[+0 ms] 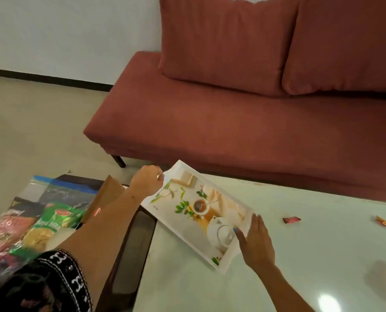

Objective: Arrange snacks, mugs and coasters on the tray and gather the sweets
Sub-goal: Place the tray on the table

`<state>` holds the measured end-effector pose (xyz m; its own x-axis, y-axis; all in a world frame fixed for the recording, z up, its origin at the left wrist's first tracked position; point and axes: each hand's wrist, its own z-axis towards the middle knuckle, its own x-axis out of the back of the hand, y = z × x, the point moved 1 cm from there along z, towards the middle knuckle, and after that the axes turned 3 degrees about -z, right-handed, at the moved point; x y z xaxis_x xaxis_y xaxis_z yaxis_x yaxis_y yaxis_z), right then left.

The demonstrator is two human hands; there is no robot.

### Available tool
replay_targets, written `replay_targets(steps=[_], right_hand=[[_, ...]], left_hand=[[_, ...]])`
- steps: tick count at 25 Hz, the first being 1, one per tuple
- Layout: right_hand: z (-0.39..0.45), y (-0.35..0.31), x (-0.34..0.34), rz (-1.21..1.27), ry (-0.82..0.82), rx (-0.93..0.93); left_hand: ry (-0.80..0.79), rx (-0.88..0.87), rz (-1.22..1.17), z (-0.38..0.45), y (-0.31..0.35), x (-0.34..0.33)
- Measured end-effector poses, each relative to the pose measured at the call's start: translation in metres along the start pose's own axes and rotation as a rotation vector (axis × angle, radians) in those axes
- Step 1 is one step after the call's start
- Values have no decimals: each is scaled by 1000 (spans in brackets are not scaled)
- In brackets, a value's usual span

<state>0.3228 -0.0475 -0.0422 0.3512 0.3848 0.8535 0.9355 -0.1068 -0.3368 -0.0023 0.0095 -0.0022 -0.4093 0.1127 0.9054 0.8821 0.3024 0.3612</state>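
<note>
- While held at both short ends, white tray with a printed teapot-and-tea picture, lying aslant at the near-left corner of the pale table, one end past the table's edge.
- Beyond the tray, well apart: a red sofa with two back cushions.
- Left of the tray, lower down: snack bags, a green one and a pink one, lying on a clear plastic bag.
- Between those bags and the tray: a brown paper bag, partly behind the forearm.
- At the tray's far-left end: left hand, fingers curled on the rim, seemingly pinching it; blurred there.
- At the tray's near-right end: right hand, fingers pressed together along the rim, thumb inside.
- Right of the tray, apart from it on the table: two wrapped sweets, a reddish one and an orange one.
</note>
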Motion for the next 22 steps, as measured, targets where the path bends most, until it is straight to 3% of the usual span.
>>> replay_targets(steps=[6,11,14,18,22], right_hand=[[42,28,-76,336,48,-334],[52,42,-97,519,208,-495],[55,54,-106,750,180,-640],[57,65,-107,928,148,-653],[65,87,-85,965,151,-608]], left_hand=[[-22,154,-92,66,-41,-72],[-73,260,-111,98,-77,-112],[-34,378,-298,102,-85,-118],[69,604,-595,103,-88,-114],[31,721,-808,80,-79,-105]])
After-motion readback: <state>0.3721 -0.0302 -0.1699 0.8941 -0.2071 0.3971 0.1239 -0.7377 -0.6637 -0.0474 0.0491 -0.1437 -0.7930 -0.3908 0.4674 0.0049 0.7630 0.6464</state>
